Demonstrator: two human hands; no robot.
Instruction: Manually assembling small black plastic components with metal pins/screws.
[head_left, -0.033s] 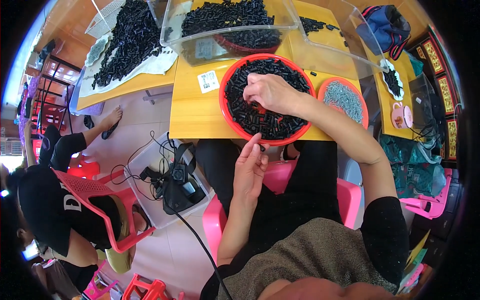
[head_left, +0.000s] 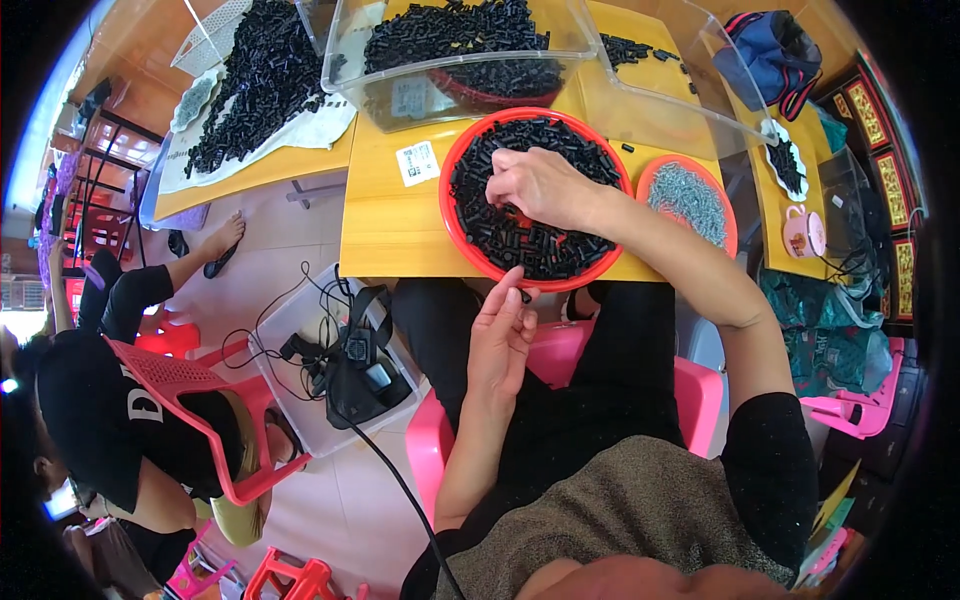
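Note:
A round red basin (head_left: 447, 215) full of small black tube-shaped plastic pieces (head_left: 540, 247) stands at the front of the yellow table. My right hand (head_left: 540, 187) is over the middle of it, fingers curled together down among the pieces. Whatever is between those fingertips is hidden. Just below the basin's near rim, my left hand (head_left: 500, 335) is turned palm up. A small black plastic piece (head_left: 525, 297) is pinched between its thumb and fingers. Right of the basin, partly behind my right forearm, sits a red dish (head_left: 733, 240) of small silvery metal parts (head_left: 688, 203).
A clear plastic bin (head_left: 460, 62) with more black pieces stands behind the basin. Another black heap (head_left: 260, 80) lies on a white cloth at the left. A tub (head_left: 285, 400) with cables is on the floor. One person (head_left: 90, 420) sits at left; a pink cup (head_left: 803, 232) is right.

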